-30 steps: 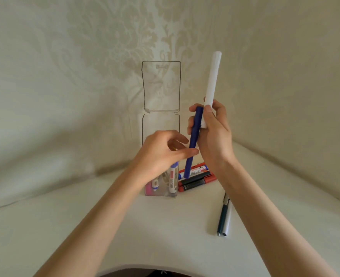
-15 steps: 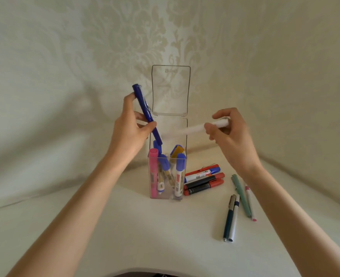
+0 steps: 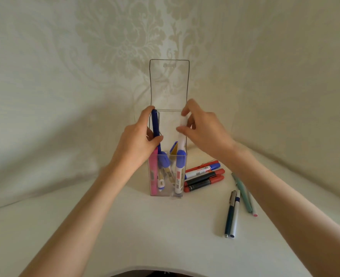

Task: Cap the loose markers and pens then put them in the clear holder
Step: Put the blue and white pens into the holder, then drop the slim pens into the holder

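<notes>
- The clear holder (image 3: 166, 174) stands at the centre of the frame on the white table (image 3: 125, 226), its tall back panel rising against the patterned wall (image 3: 65, 76); its open top faces the person so pens can go in from above.
- The left hand (image 3: 139, 142) pinches a dark blue pen (image 3: 155, 126) between thumb and fingers and holds it nearly upright at the holder's left edge, lower end already inside, presumably so it slides down beside the pink highlighter (image 3: 153, 174).
- The right hand (image 3: 201, 130) pinches a white marker (image 3: 182, 136) near its top, fingers curled round the barrel, and tilts it steeply into the holder's right side, where its lower end meets a blue-capped marker (image 3: 179, 172) already standing there.
- Both hands work over the mouth at once, which suggests two capped items being dropped in together; whether the white marker's cap is fully seated cannot be told, since fingers cover that end.
- Just right of the holder, four red, blue and black markers (image 3: 204, 177) lie stacked side by side, near enough for the next reach.
- Lower right in the frame, a dark teal pen (image 3: 229, 214) and a silver pen (image 3: 235, 214) lie touching, with a mint green pen (image 3: 243, 192) and a thin white pen (image 3: 252, 204) beyond them, all waiting their turn.
</notes>
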A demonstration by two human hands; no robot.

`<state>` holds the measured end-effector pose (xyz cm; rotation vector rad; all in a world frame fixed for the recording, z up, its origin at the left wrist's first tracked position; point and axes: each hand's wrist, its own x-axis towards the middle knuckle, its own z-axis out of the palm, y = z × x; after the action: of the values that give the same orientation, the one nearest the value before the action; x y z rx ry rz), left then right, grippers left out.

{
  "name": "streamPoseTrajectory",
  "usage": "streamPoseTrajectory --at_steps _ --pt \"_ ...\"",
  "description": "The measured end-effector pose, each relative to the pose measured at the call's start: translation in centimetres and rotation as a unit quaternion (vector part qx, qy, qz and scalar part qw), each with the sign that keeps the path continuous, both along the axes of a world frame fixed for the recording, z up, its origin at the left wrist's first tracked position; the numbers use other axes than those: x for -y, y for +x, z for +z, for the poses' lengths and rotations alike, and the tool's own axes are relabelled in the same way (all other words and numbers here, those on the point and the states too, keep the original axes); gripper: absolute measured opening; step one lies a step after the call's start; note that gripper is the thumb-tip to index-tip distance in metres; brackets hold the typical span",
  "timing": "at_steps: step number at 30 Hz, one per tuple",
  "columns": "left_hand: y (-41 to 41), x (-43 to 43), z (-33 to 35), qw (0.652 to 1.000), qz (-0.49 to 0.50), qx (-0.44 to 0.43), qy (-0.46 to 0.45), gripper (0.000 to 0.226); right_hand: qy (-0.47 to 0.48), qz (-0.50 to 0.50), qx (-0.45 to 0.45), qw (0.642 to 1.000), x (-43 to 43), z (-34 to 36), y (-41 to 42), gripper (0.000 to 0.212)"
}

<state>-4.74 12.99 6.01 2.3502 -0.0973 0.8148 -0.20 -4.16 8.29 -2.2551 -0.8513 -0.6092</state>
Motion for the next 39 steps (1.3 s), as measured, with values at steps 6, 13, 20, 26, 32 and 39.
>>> streamPoseTrajectory --at_steps 6,13,20,26,32,39 --pt "-0.2 -0.1 -0.9 0.997 0.017 0.029 0.072 0.029 -0.055 0.002 -0.014 0.998 -0.4 -1.9 -0.5 0.010" --pt "-1.4 0.6 -1.4 0.993 0.012 0.060 0.105 0.017 -0.114 0.025 0.017 0.993 0.6 -1.2 -1.6 0.029" --pt "-4.8 5.9 -5.2 0.978 -0.162 0.090 0.097 0.008 -0.016 -0.191 -0.149 0.970 10.6 -3.5 -0.1 0.022" --pt "-2.9 12.4 -10.2 0.968 -0.144 -0.203 0.026 0.029 -0.090 -0.329 -0.285 0.896 15.5 -10.1 0.0 0.035" --pt "-0.7 17.6 -11.5 0.943 -0.039 -0.281 0.176 0.067 -0.102 -0.357 -0.296 0.880 13.1 -13.2 0.9 0.060" --pt "0.9 16.8 -10.3 0.927 -0.026 -0.335 0.167 0.033 -0.098 -0.314 -0.348 0.878 13.3 -12.6 1.7 0.042"
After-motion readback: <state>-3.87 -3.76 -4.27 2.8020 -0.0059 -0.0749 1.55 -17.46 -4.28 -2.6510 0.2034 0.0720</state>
